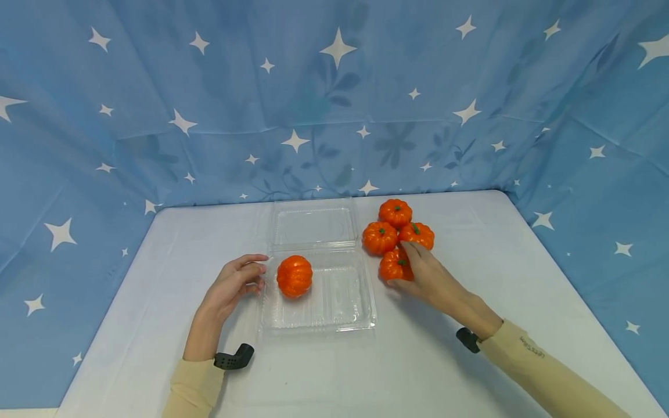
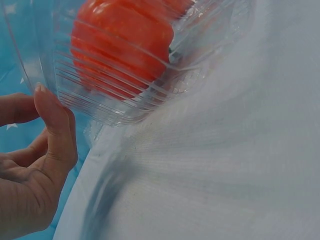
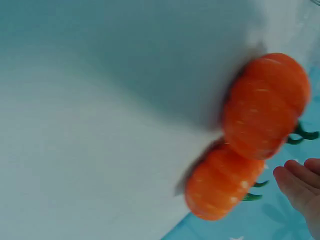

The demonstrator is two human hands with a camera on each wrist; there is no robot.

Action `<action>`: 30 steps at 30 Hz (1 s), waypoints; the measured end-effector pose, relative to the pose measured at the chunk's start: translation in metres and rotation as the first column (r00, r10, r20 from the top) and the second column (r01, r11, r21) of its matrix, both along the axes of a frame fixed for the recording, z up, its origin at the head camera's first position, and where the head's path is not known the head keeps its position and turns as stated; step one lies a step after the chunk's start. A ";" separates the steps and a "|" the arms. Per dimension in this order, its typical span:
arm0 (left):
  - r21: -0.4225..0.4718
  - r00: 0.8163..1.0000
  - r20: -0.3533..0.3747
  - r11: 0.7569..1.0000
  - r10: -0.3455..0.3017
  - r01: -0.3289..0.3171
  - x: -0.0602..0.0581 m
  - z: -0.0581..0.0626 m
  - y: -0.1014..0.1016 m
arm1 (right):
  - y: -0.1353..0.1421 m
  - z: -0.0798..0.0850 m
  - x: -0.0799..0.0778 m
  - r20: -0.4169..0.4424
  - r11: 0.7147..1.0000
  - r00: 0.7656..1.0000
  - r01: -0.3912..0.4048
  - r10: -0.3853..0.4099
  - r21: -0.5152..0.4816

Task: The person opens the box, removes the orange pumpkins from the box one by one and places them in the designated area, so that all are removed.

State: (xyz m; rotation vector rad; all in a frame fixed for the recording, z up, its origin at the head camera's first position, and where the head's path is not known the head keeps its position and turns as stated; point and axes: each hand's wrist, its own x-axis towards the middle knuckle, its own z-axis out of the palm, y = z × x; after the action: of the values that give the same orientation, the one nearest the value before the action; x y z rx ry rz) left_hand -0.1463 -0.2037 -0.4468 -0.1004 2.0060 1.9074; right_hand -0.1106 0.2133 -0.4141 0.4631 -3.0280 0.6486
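A hinged clear plastic container (image 1: 342, 290) lies with its lid (image 1: 315, 227) folded back flat. On the left side of its base, an orange toy pumpkin (image 1: 295, 277) rests tipped on its side. My left hand (image 1: 232, 285) pinches the container's left rim between thumb and fingers. To the right of the container, my right hand (image 1: 434, 280) reaches over the nearest pumpkin (image 1: 393, 267) of a group, thumb and fingers spread on either side of it. In the right wrist view, the fingers (image 3: 299, 185) are straight, close beside the green stem.
Three more orange pumpkins sit just beyond the right hand: one at the left (image 1: 380, 238), one at the right (image 1: 418, 233) and one farthest back (image 1: 395, 212). A white cloth covers the table (image 1: 313, 371). Blue star-patterned curtain (image 1: 334, 104) surrounds its back and sides.
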 end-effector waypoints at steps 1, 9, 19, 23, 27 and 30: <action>-0.001 1.000 0.001 1.000 0.000 0.000 0.000 0.000 0.000 | -0.001 0.003 0.000 0.001 1.000 1.000 -0.003 0.003 -0.012; -0.002 1.000 -0.003 1.000 -0.004 0.004 0.000 0.002 0.000 | -0.017 0.025 0.000 0.011 0.990 0.999 -0.037 0.039 -0.134; 0.006 1.000 -0.002 1.000 -0.008 0.008 0.000 0.001 0.001 | -0.042 0.040 -0.008 0.058 0.976 0.996 -0.051 0.065 -0.211; 0.007 1.000 -0.003 1.000 -0.004 0.004 0.000 0.001 0.000 | -0.053 0.042 -0.014 0.075 0.971 0.993 -0.073 0.093 -0.227; 0.003 1.000 -0.010 1.000 -0.003 0.003 0.000 0.001 -0.001 | -0.063 0.043 -0.021 0.126 0.957 0.985 -0.076 0.115 -0.280; -0.007 1.000 -0.012 1.000 -0.005 0.005 0.001 0.000 -0.001 | -0.071 0.043 -0.025 0.171 0.942 0.976 -0.069 0.132 -0.329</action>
State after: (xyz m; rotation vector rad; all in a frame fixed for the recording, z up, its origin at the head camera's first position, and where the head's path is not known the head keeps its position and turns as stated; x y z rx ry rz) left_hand -0.1455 -0.2043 -0.4463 -0.0863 2.0188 1.9029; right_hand -0.1360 0.1426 -0.3710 0.5737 -2.9945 1.2365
